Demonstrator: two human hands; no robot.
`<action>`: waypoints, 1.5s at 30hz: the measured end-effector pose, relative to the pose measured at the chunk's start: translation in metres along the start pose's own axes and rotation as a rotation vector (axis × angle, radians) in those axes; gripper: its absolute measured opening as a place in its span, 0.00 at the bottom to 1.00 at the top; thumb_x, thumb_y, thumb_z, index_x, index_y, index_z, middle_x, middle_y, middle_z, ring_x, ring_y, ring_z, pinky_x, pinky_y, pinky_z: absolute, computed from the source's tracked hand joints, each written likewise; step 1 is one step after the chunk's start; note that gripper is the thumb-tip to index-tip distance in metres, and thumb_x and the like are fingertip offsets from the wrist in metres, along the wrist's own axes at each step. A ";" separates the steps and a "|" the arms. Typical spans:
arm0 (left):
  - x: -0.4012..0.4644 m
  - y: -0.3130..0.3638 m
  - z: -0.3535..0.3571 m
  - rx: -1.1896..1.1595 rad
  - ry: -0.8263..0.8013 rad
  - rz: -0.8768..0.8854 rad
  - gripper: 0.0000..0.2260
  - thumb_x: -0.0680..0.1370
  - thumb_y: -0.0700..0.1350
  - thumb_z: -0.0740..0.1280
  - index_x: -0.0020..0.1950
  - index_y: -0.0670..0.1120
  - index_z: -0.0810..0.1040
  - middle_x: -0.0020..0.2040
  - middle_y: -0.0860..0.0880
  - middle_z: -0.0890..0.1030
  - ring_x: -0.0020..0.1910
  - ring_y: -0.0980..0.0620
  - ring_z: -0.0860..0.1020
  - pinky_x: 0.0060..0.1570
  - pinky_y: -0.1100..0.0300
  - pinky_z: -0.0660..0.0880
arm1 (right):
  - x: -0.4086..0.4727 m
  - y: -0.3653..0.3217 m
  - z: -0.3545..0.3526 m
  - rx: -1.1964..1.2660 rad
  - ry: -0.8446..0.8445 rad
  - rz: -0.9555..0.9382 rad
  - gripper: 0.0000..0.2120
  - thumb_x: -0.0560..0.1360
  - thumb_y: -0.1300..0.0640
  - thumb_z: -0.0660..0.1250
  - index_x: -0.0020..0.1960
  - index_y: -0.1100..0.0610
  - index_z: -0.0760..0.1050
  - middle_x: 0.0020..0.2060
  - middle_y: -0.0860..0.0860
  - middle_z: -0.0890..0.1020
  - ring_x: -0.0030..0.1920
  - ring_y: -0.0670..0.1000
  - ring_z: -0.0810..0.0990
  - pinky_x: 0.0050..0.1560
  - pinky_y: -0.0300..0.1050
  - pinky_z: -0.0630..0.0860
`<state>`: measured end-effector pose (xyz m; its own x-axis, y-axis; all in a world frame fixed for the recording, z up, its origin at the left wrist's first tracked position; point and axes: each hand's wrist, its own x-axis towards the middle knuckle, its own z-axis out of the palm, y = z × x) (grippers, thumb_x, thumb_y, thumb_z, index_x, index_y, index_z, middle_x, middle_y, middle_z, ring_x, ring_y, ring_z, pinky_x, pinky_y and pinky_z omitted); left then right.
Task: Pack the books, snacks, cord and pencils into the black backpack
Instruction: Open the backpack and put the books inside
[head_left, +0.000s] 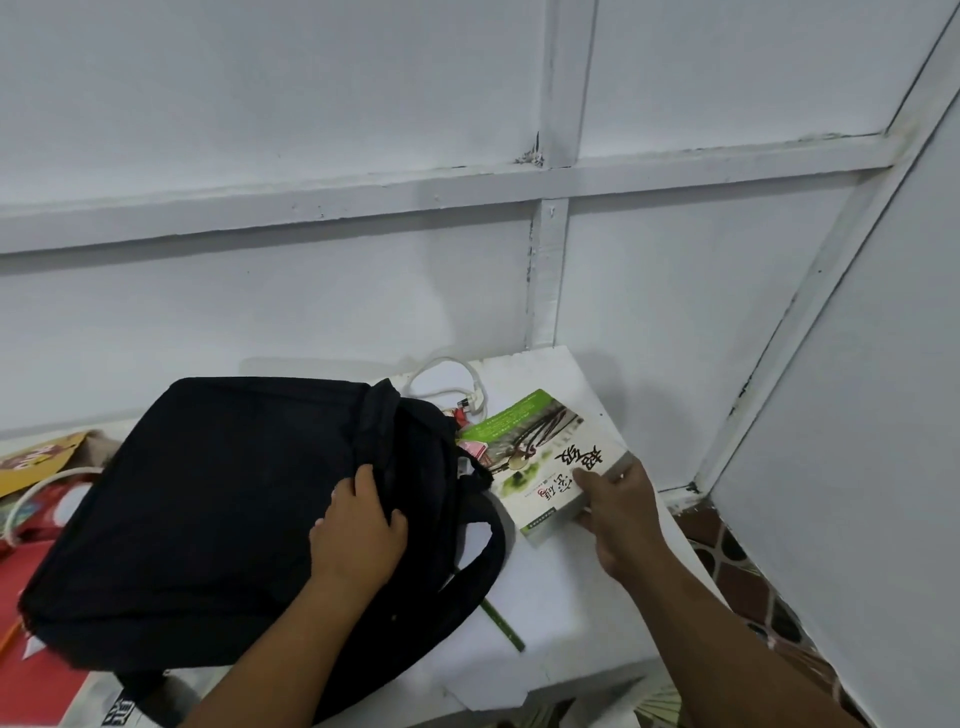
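The right hand's fingers are curled over the near corner of a thick white-and-green paperback book with large black characters on its cover, the thumb under its lower edge, so the right hand is grasping the book. The book lies flat on the white bench, just right of the bag's top end. The left hand's fingers are bent into the cloth of the black fabric backpack near its top, gripping a fold of it, with the left hand lying on the bag's upper face. The backpack lies on its side across the bench, its shoulder strap looping out toward the book. Small red and pink snack packets show between the bag's top and the book, partly hidden. A white cord coils behind them by the white panelled wall. A thin green pencil pokes out from under the strap on the bench. At the left edge lie red and yellow packages, partly under the bag
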<state>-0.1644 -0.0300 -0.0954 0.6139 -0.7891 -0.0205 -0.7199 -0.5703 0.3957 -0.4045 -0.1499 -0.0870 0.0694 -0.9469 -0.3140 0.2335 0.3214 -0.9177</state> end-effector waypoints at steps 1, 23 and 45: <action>0.004 0.000 -0.005 -0.031 -0.014 -0.016 0.27 0.79 0.48 0.65 0.75 0.43 0.61 0.68 0.40 0.70 0.59 0.38 0.76 0.57 0.45 0.74 | -0.002 -0.006 0.002 0.016 0.023 -0.015 0.16 0.77 0.66 0.67 0.61 0.54 0.73 0.54 0.54 0.83 0.52 0.55 0.83 0.45 0.54 0.82; 0.015 -0.024 -0.067 -0.314 -0.036 -0.023 0.31 0.80 0.41 0.61 0.81 0.58 0.56 0.42 0.45 0.81 0.37 0.47 0.80 0.39 0.58 0.76 | -0.039 -0.072 0.018 -0.398 0.035 -0.563 0.29 0.78 0.64 0.65 0.71 0.42 0.58 0.43 0.40 0.78 0.37 0.39 0.82 0.37 0.41 0.75; -0.005 -0.056 -0.188 -0.678 0.065 0.069 0.30 0.81 0.38 0.63 0.71 0.73 0.67 0.55 0.72 0.78 0.47 0.64 0.79 0.49 0.67 0.75 | -0.042 -0.023 0.207 -0.255 -0.659 -0.123 0.27 0.79 0.66 0.64 0.69 0.42 0.60 0.53 0.49 0.80 0.44 0.46 0.85 0.44 0.47 0.83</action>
<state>-0.0665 0.0484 0.0550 0.6074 -0.7912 0.0719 -0.4090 -0.2339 0.8821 -0.2121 -0.1199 -0.0026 0.6472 -0.7595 -0.0661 0.0489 0.1279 -0.9906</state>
